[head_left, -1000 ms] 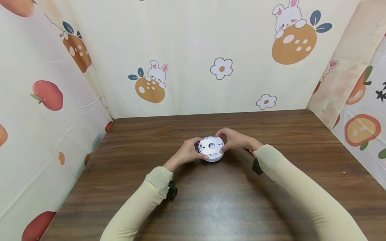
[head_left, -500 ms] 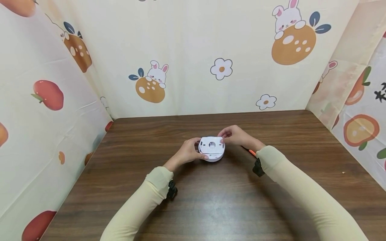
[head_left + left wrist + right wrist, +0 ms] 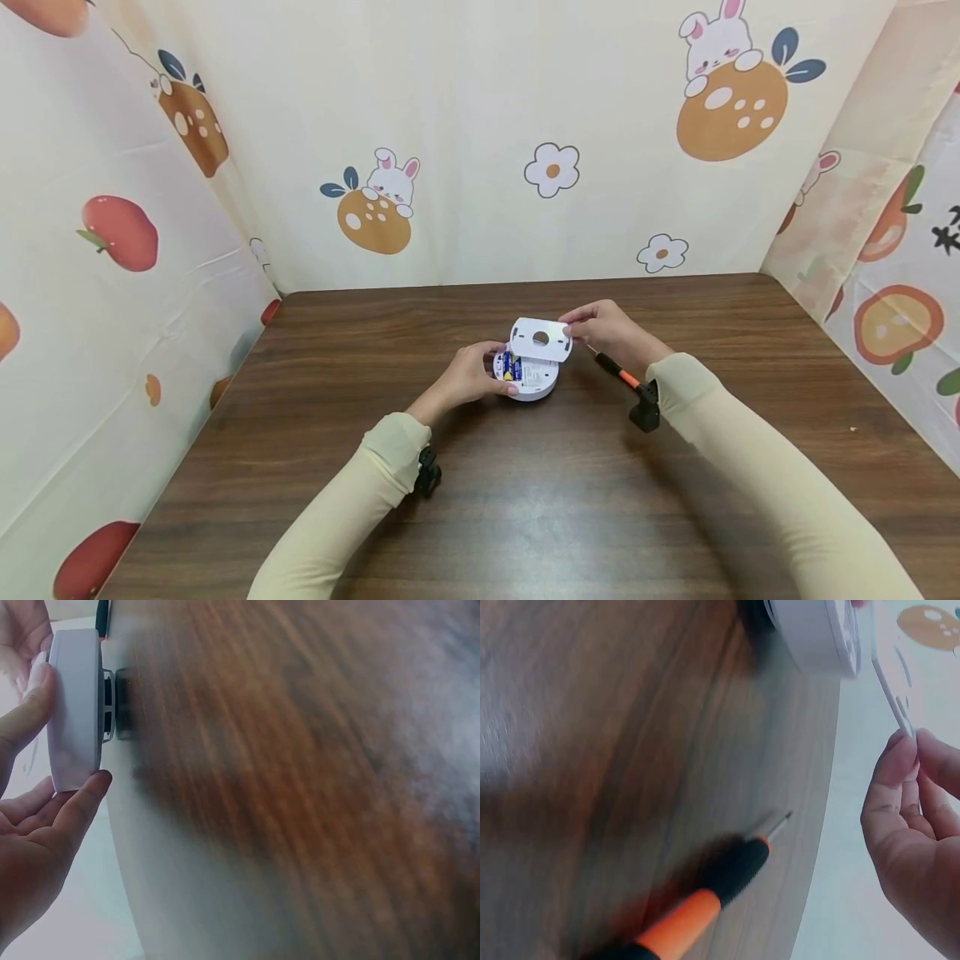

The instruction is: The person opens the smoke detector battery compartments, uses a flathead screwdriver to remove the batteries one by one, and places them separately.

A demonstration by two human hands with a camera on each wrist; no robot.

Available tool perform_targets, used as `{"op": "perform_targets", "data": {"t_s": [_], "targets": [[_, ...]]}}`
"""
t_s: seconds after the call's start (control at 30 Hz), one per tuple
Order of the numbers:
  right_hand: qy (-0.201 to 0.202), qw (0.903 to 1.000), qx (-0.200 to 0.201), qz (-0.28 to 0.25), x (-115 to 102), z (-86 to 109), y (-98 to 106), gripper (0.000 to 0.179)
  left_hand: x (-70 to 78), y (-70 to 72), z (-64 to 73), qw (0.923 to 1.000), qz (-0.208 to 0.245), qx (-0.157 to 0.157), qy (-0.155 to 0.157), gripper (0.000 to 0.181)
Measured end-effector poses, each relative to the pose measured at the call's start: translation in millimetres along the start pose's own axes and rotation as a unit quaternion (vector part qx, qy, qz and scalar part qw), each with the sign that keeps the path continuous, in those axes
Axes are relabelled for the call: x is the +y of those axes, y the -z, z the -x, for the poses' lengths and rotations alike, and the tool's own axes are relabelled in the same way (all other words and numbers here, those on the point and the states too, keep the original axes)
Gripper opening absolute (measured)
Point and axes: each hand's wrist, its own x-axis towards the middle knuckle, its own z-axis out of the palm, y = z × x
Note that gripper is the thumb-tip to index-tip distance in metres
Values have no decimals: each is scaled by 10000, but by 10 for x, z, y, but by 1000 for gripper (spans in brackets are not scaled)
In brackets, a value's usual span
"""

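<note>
My left hand (image 3: 468, 375) holds a round white smoke alarm (image 3: 538, 381) at its left side, thumb at the near edge and fingers at the far edge. In the left wrist view the smoke alarm (image 3: 75, 712) shows a slotted ring on its underside, close over the table. Blue and yellow batteries (image 3: 512, 367) show in its upper face. With thumb and fingertips my right hand (image 3: 611, 335) pinches the right end of a white mounting plate (image 3: 556, 351). This plate has a round central hole and stands tilted above the alarm's far part, with a gap between them in the right wrist view.
A screwdriver (image 3: 627, 378) with an orange and black handle lies on the brown wooden table (image 3: 480, 517), just under the right wrist. Its tip points toward the alarm. A printed curtain (image 3: 465, 125) stands behind the table and along both sides.
The mounting plate has come off the smoke alarm, lifted up and to the right by my right hand, and the batteries now show. My left hand has stayed in place on the alarm.
</note>
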Motion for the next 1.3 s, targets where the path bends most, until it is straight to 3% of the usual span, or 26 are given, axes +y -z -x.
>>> {"op": "perform_targets", "data": {"t_s": [0.4, 0.6, 0.83, 1.3], "targets": [[145, 9977, 660, -95, 41, -68, 328, 33, 2, 13, 15, 10000, -87, -9, 11, 72], [93, 9955, 925, 171, 139, -112, 483, 33, 10, 16, 24, 10000, -49, -33, 53, 73], [44, 9905, 1370, 50, 290, -117, 664, 35, 35, 16, 40, 9999, -66, -80, 109, 73], [-265, 9886, 1472, -201, 417, -103, 701, 38, 39, 8, 50, 9998, -94, -44, 143, 73]]}}
